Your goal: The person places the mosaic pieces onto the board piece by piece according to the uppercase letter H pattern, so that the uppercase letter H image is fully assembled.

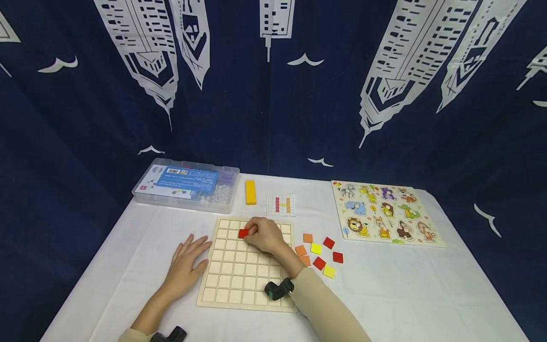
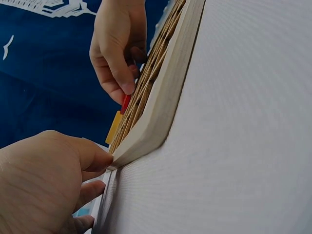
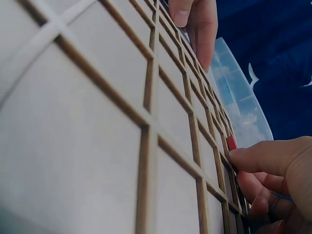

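Head view: One red tile (image 1: pixel 242 233) is pinched in the fingertips of a person's right hand (image 1: pixel 264 233), held at the far left part of a wooden grid board (image 1: pixel 235 282); whether it touches the board is unclear. The left hand (image 1: pixel 183 267) lies with fingers spread along the board's left side, its fingertip touching the edge in the left wrist view. The step in hand appears to be setting this tile into a cell; the next move likely calls for squaring it flat and letting go. Just right of the board lie eight more tiles: three red tiles (image 1: pixel 337 257), three orange tiles (image 1: pixel 307 238) and two yellow tiles (image 1: pixel 315 248). Beyond the board's far edge are one pattern card (image 1: pixel 280 205), one yellow block (image 1: pixel 250 192) and, farther left, one clear plastic case (image 1: pixel 188 185). One animal puzzle (image 1: pixel 373 199) sits on the tabletop (image 1: pixel 406 285), beyond the board to its right.
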Motion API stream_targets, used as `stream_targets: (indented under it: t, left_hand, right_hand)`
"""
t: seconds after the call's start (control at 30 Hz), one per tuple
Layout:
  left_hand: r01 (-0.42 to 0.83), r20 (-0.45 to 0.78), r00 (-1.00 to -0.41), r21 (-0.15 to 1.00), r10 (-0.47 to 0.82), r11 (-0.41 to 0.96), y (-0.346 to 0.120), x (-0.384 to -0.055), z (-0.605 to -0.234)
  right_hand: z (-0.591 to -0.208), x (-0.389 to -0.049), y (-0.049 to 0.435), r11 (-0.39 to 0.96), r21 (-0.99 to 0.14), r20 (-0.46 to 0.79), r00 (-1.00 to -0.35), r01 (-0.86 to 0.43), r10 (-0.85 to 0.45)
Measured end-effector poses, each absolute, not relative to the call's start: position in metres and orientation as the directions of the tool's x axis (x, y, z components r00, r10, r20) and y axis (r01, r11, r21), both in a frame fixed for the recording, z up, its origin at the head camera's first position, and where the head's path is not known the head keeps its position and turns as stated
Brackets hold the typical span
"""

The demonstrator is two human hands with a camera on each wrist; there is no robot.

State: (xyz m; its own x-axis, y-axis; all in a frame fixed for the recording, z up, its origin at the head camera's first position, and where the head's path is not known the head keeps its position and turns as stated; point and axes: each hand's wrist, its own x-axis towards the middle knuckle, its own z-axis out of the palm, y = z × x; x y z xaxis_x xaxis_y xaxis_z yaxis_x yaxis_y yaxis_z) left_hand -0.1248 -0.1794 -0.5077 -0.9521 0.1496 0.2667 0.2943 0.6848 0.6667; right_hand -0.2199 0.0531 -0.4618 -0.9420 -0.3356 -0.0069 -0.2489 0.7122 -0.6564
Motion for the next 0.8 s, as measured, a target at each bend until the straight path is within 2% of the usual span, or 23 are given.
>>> stream_targets:
  t: [0.6,0.8]
  left_hand:
    - [0.288,0.262,-0.954,0.664,0.147,0.69,-0.181,-0.125,-0.508]
    - [0.279,0.251,-0.957,0.67,0.144,0.688,-0.18,-0.125,-0.508]
  right_hand:
    - [-0.458,-0.217,0.056,0.698,-0.659,0.03,-0.938,-0.278,-0.346]
    - [-0.436,-0.202,0.082,0.602,-0.724,0.137,-0.925,-0.338,-0.354]
